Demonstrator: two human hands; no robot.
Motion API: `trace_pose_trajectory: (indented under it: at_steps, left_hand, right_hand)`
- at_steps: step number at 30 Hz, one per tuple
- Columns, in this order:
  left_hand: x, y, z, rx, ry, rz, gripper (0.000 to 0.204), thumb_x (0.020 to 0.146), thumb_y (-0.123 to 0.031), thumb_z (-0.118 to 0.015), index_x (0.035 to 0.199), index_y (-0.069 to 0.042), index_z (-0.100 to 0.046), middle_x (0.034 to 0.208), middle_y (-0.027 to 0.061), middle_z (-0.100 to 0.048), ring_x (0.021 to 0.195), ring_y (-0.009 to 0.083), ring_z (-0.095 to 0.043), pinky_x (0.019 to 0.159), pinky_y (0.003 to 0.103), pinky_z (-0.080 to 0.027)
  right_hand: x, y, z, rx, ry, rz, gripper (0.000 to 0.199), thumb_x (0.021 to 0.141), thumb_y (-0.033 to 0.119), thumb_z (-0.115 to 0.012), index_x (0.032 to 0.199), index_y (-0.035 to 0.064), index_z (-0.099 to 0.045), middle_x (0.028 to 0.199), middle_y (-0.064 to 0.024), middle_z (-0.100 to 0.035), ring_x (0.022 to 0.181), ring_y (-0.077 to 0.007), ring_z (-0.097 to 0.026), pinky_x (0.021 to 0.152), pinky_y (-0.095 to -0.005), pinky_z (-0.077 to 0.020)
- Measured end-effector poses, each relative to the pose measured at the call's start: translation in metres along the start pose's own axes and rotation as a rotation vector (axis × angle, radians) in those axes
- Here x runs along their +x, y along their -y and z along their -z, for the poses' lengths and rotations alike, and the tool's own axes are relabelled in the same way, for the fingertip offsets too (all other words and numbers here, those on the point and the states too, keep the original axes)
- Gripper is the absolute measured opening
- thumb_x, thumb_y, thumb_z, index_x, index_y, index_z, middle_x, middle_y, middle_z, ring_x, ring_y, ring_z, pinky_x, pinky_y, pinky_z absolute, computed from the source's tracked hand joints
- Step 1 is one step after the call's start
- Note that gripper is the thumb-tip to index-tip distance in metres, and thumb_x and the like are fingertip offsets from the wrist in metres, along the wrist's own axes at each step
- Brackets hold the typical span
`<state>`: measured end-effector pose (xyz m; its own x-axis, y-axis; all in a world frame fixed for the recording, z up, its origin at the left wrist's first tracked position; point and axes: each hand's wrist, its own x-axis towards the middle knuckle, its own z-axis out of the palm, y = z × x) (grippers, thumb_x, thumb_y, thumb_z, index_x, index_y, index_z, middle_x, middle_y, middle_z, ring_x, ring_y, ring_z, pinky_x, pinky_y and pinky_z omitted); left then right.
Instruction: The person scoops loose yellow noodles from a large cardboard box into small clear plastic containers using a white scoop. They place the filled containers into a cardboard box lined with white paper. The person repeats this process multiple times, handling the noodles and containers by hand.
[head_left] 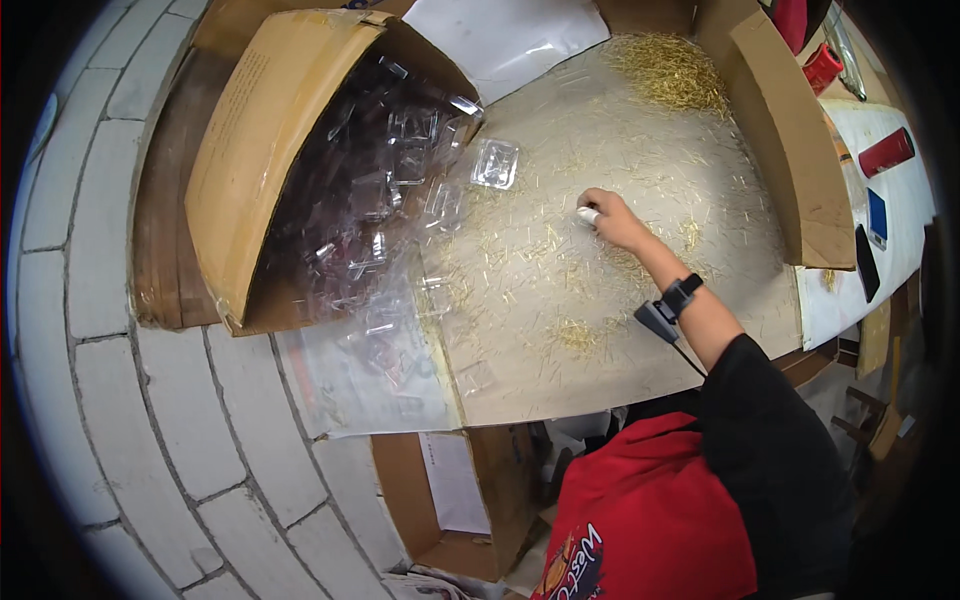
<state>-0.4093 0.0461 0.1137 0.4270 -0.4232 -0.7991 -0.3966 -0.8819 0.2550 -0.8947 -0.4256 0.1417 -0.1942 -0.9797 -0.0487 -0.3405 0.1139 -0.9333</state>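
Note:
My right hand (613, 220) reaches over the middle of the table, its fingers curled closed just above the tan surface (640, 160). A small white piece (588, 214) shows at the fingertips; I cannot tell whether it is held or worn on a finger. Thin gold pin-like pieces lie scattered around the hand, with a small loose cluster (578, 337) nearer me. One clear plastic box (495, 164) sits to the left of the hand. My left hand is out of view.
A tipped cardboard carton (265, 150) at the left spills many clear plastic boxes (375, 200). A dense heap of gold pieces (675, 75) lies at the far right, beside a cardboard wall (790, 150). Beyond are a red cylinder (887, 153) and a blue-screened device (877, 218).

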Motion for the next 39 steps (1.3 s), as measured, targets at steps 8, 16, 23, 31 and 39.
trace_pose_trajectory:
  at_steps: [8,16,23,31,39]
  left_hand:
    - [0.005,0.005,0.001,0.008,0.026,-0.015,0.028,0.086,-0.018,-0.057,0.101,0.004,-0.063,0.089,0.0149,-0.067,0.081,0.0212,-0.064,0.074,0.033,-0.050]
    - [-0.001,0.035,0.012,-0.008,0.025,-0.040,0.028,0.086,-0.018,-0.057,0.102,0.004,-0.063,0.088,0.0148,-0.068,0.081,0.0208,-0.064,0.074,0.032,-0.050]
    - [0.014,0.077,0.025,0.089,0.078,-0.078,0.029,0.087,-0.019,-0.057,0.103,0.003,-0.064,0.089,0.0142,-0.068,0.083,0.0196,-0.065,0.074,0.031,-0.050]
    - [0.053,0.018,0.093,-0.424,0.187,-0.229,0.031,0.092,-0.017,-0.051,0.117,0.001,-0.056,0.106,0.0101,-0.062,0.092,0.0190,-0.064,0.075,0.030,-0.052]
    - [0.058,0.072,0.120,-0.666,0.126,-0.152,0.029,0.093,-0.015,-0.050,0.116,0.002,-0.055,0.107,0.0100,-0.062,0.093,0.0186,-0.064,0.075,0.029,-0.052]
  right_hand:
    - [-0.040,0.025,0.009,0.997,0.167,-0.394,0.007,0.087,0.006,-0.060,0.093,0.0019,-0.058,0.078,-0.0051,-0.062,0.065,-0.0107,-0.061,0.059,-0.0225,-0.0540]
    - [-0.060,0.067,-0.020,0.688,0.175,-0.277,0.020,0.086,0.001,-0.058,0.105,-0.0060,-0.059,0.087,-0.0123,-0.064,0.076,-0.0181,-0.067,0.066,-0.0269,-0.0567]
    - [-0.075,0.099,-0.084,0.722,0.232,-0.333,0.021,0.084,-0.004,-0.056,0.105,-0.0072,-0.059,0.091,-0.0147,-0.063,0.075,-0.0200,-0.067,0.062,-0.0278,-0.0565]
    - [-0.153,0.106,-0.219,0.421,0.517,-0.470,0.008,0.083,0.002,-0.060,0.087,-0.0040,-0.064,0.071,-0.0091,-0.064,0.059,-0.0166,-0.065,0.052,-0.0285,-0.0535]
    - [-0.128,0.218,-0.472,0.626,0.649,-0.396,0.020,0.079,0.009,-0.064,0.092,-0.0069,-0.064,0.070,-0.0123,-0.064,0.064,-0.0177,-0.065,0.052,-0.0283,-0.0509]
